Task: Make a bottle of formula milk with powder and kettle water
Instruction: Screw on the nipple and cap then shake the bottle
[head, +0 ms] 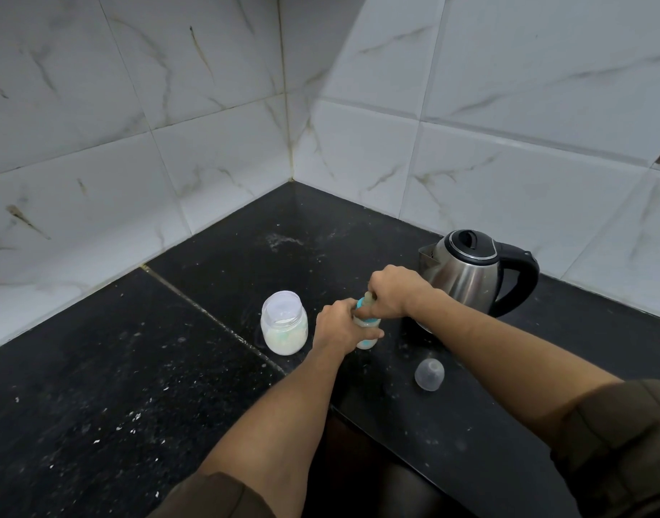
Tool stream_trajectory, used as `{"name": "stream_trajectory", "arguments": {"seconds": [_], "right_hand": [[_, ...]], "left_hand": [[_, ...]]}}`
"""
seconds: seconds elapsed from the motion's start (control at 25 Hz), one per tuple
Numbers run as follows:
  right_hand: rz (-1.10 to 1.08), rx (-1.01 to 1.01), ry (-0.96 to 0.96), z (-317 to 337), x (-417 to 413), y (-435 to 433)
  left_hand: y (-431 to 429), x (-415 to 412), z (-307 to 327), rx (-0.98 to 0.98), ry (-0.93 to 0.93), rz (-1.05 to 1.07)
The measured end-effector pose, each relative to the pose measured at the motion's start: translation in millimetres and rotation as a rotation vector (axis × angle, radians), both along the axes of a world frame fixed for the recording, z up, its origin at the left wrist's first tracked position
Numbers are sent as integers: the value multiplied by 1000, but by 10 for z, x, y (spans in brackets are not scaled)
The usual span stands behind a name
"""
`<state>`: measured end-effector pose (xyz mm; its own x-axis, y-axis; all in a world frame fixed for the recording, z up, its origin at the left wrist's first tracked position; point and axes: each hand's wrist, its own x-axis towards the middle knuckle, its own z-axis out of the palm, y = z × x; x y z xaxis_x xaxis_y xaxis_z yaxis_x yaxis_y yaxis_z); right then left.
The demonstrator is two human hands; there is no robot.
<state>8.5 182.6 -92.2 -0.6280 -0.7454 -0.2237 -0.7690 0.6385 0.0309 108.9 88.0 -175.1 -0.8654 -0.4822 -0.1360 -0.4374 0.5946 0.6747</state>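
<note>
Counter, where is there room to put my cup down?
Plenty of bare black counter lies left of the powder jar, and more behind it toward the wall corner. It is crowded where both hands, left and right, hold the baby bottle, between the kettle and the clear cap.

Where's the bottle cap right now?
The clear cap lies on the black counter, in the head view right of centre, apart from the bottle and in front of the kettle.

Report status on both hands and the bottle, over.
Left hand grips the bottle body. Right hand on its teat collar. Clear cap lies apart on counter. Nothing in the way.
</note>
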Motion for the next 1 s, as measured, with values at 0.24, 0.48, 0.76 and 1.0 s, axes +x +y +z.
{"name": "stream_trajectory", "arguments": {"seconds": [0.24,0.48,0.76,1.0], "right_hand": [[-38,39,75,-1,23,32],[50,-8,-37,-63,-47,44],[38,-25,-28,-26,-31,61],[18,22,53,3,14,35]], "left_hand": [[-1,15,-13,9,29,-12],[-28,6,-18,26,8,0],[-5,12,6,14,15,-7],[-7,9,17,8,-1,-10]]}}
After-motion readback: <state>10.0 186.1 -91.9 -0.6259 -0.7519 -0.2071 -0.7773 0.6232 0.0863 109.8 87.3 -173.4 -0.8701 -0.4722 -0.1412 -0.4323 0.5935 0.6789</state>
